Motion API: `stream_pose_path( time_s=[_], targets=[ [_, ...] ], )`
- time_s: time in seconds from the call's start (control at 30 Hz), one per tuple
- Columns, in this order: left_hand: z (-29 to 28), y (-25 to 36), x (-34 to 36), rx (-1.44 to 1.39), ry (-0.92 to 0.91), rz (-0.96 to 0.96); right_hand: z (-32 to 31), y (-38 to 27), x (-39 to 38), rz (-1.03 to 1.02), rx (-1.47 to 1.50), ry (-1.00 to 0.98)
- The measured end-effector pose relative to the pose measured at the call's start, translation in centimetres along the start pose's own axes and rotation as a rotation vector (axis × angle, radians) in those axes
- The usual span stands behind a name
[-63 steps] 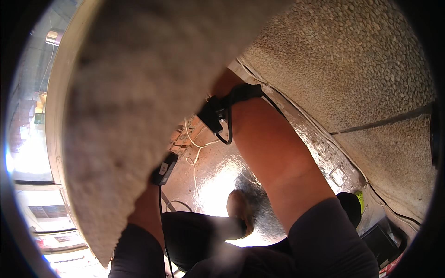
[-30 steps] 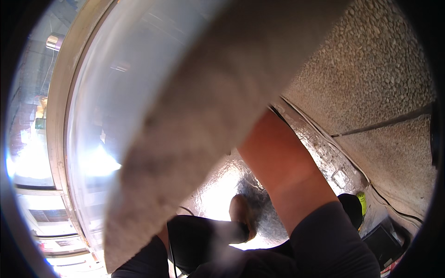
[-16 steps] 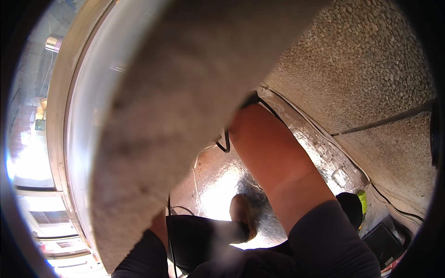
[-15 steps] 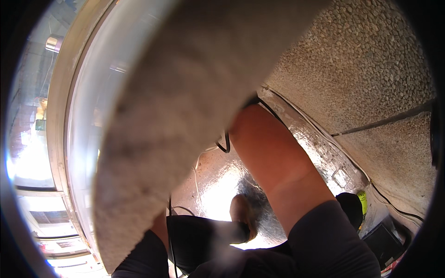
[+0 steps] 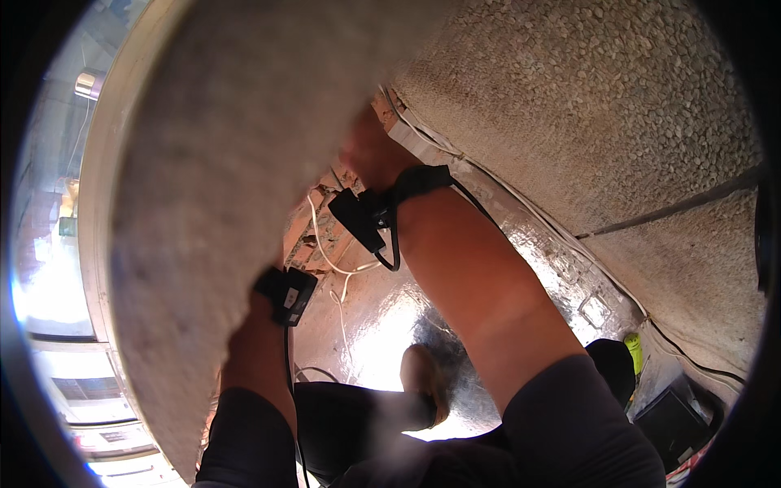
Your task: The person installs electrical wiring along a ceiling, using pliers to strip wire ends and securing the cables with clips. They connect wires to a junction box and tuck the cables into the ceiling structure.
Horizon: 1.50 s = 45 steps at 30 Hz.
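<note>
A large, blurred beige rough surface (image 5: 203, 163) fills the left middle, close to the camera. My right hand (image 5: 366, 146) reaches behind its edge, blurred, beside exposed brickwork (image 5: 313, 248); I cannot make out its fingers or anything in them. A black strapped device (image 5: 358, 220) with a looped cable sits on that wrist. My left hand is hidden behind the beige surface; only the forearm and a black device (image 5: 289, 297) on the wrist show. A white cord (image 5: 342, 301) hangs by the bricks over the shiny floor (image 5: 382, 325).
A pebbled wall (image 5: 586, 98) with cables along its base is on the right. A glazed window frame (image 5: 102, 203) lines the left. My shod foot (image 5: 423, 374) is on the floor. A black case (image 5: 671, 423) and a yellow-green object (image 5: 633, 354) lie at lower right.
The beige surface has shifted left compared with a second ago, uncovering both wrist devices, part of my right hand, the bricks and more white cord. My right forearm reaches slightly farther up.
</note>
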<state>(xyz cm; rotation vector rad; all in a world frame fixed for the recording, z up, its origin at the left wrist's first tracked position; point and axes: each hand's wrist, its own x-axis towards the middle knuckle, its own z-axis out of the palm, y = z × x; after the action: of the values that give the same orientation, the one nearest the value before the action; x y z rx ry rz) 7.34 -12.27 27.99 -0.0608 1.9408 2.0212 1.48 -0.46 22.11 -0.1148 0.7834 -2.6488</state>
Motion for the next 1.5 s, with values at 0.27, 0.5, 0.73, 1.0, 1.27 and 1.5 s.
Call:
stream_pose_path(
  time_s=[0.27,0.5,0.73,1.0,1.27,1.5],
  targets=[
    [-0.7,-0.9,0.3,0.456,0.320,0.279,-2.1,3.9,4.7,-0.684,-0.985,0.057],
    [-0.6,-1.1,-1.1,1.467,0.757,0.577,-5.0,5.7,0.7,-0.425,-0.541,0.015],
    [1.0,-1.4,-0.2,1.282,0.665,0.488,-5.0,-0.6,-5.4,0.055,-0.280,0.145],
    [0.0,-1.0,-2.2,0.432,0.546,0.003,-5.2,-2.5,-9.1,0.072,-0.248,0.050],
    [9.0,-4.0,-8.0,0.418,0.286,-0.074,-4.8,-2.9,-14.8,0.087,-0.365,0.015],
    [13.4,-5.8,-8.4,0.734,-0.166,0.059,-8.6,-7.9,-21.7,0.181,-0.395,0.140]
  ],
)
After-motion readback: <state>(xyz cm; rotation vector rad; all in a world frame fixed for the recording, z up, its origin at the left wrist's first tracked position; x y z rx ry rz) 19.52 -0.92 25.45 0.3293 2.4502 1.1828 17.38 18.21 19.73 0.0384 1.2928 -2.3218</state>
